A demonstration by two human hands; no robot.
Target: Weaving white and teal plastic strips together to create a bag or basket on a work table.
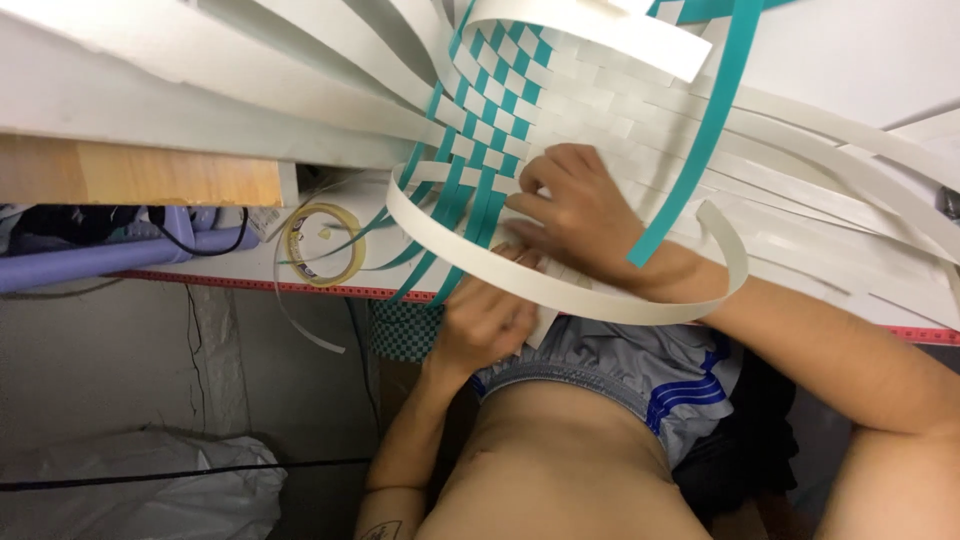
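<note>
— At the near edge of the desk [250, 268], how far along is the woven mat [520, 95]?

— I judge it partly done: a white-and-teal checked patch is interlaced, while many long strips [800, 150] fan out loose.

— And the hands?

— The right hand [575, 205] presses flat on the weave, fingers curled together. The left hand [485, 320] pinches a white strip end [545, 322] below the edge. A tape roll [323, 245] lies nearby.

A tape roll [324, 244] lies on the table [850, 60], left of the woven mat [520, 100].
</note>
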